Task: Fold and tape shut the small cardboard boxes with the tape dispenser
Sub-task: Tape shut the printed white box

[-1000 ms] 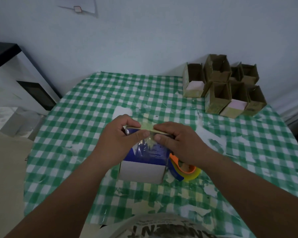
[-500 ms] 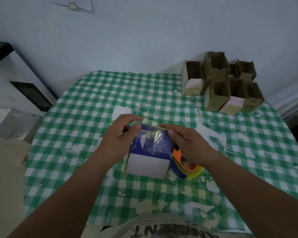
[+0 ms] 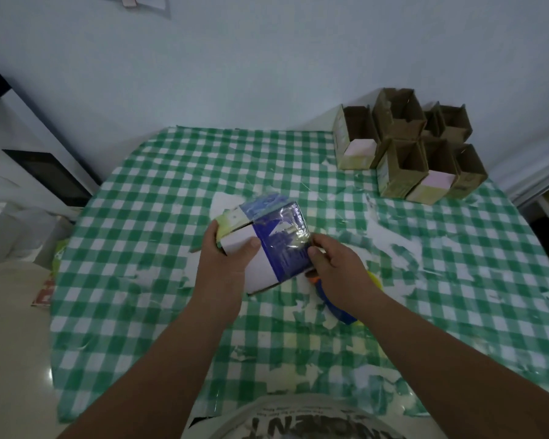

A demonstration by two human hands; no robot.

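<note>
Blue-white box [image 3: 268, 240] tilted, gripped by left hand [image 3: 225, 264]; right hand [image 3: 336, 270] pinching its edge; print unreadable.

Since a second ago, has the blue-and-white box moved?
Yes. The box has been tipped over in both hands, its taped face now upward, lifted farther from the tape dispenser on the tablecloth.

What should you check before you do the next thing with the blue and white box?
1. Box held firmly: ok. The left hand grips its white end and the right hand holds its blue side.
2. Tape stuck down on top: ok. Shiny tape covers the blue face.
3. Seam at the far end closed: cannot tell. A dark slit shows between the flaps there.
4. Tape dispenser within reach: ok. It lies on the table under the right wrist.
5. More boxes waiting: ok. The open brown boxes sit at the far right corner.
</note>
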